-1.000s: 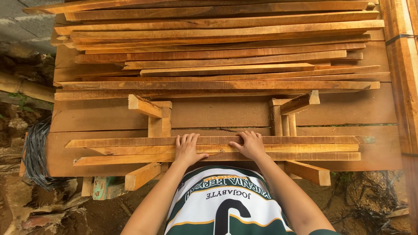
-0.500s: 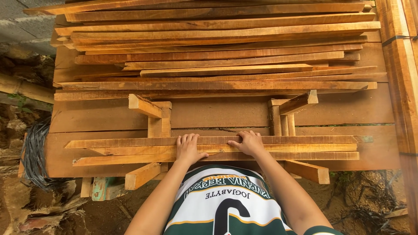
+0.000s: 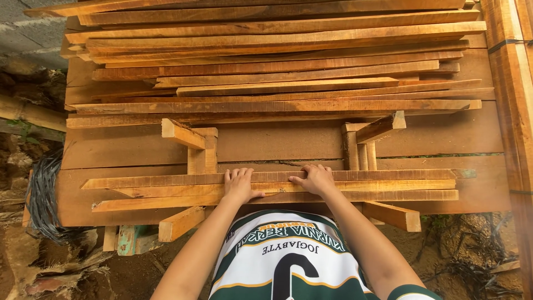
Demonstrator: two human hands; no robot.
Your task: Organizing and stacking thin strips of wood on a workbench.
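At the near edge of the workbench, I am resting both hands palm-down on a small group of three long wooden slats lying side by side across two wooden support frames. My left hand is lying flat on the slats just left of centre, fingers extended forward and slightly spread, thumb angled toward the right; the fingers are not curled around any slat. My right hand is lying close beside it, fingers extended toward the left and pressing on the top faces of the slats, likewise open and flat, gripping nothing. The left support frame and the right support frame are standing under the slats and projecting past them on both sides. Beyond the frames, a large stack of similar slats is covering the far part of the bench. Left of the bench, a bundle of dark wire is hanging near its corner, above bare ground.
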